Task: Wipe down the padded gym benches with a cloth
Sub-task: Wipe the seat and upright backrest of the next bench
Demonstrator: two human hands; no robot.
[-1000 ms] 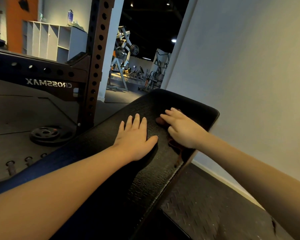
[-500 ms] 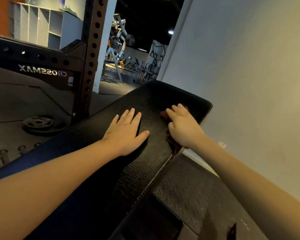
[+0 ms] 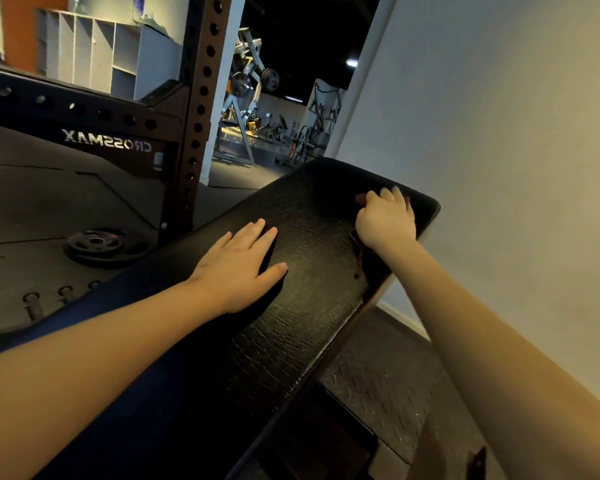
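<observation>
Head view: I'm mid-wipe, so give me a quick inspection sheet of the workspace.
Surface: bench pad, black and textured, far end near the wall.
Job's things: cloth, dark reddish, on the pad's far right part, mostly hidden under the right hand.
Clutter: weight plate on the floor beside the rack.
Grippers: left hand flat on the pad, holding nothing; right hand on the cloth, fingers bent over it.
Cables: nothing seen.
Surroundings: wall close on the right; shelves and machines beyond the rack.
</observation>
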